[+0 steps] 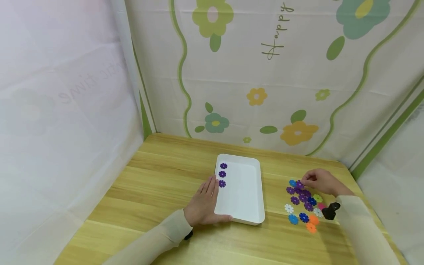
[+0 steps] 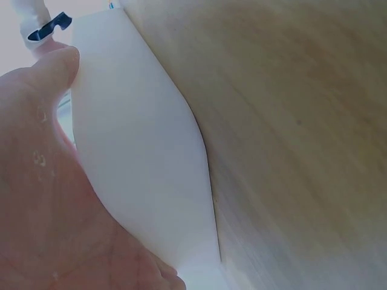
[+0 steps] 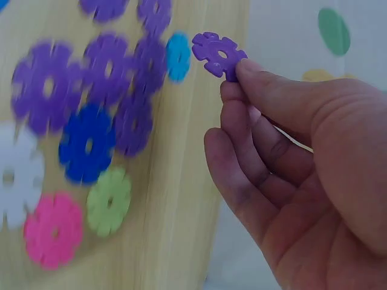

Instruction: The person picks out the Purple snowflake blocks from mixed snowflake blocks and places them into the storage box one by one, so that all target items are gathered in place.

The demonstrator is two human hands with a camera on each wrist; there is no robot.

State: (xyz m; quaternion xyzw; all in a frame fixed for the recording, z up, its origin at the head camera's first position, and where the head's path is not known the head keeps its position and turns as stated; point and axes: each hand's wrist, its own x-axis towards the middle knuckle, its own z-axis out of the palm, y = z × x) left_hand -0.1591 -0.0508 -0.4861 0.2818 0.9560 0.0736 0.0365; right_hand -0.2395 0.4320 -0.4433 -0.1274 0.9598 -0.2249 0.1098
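Note:
Between thumb and fingertips, my right hand [image 1: 320, 181] pinches a purple snowflake disc [image 3: 221, 54], notched around its rim with a hole in the centre. It is above the far end of a loose pile of discs. My left hand [image 1: 206, 204] rests against the near left corner of a white tray [image 1: 241, 191], fingers straight along its left side and thumb along the near side. Inside the tray, a column of purple discs [image 1: 222, 174] lies along the left wall. In the left wrist view, the palm is against the tray's outer wall [image 2: 139, 133].
Right of the tray, the pile holds several more purple discs [image 1: 294, 200], plus blue [image 1: 304, 217], white [image 1: 289, 208], orange [image 1: 311, 228], yellow-green [image 1: 318, 198] and pink [image 3: 53, 231] ones. The wooden table [image 1: 159, 173] is bordered by printed curtains [image 1: 232, 73].

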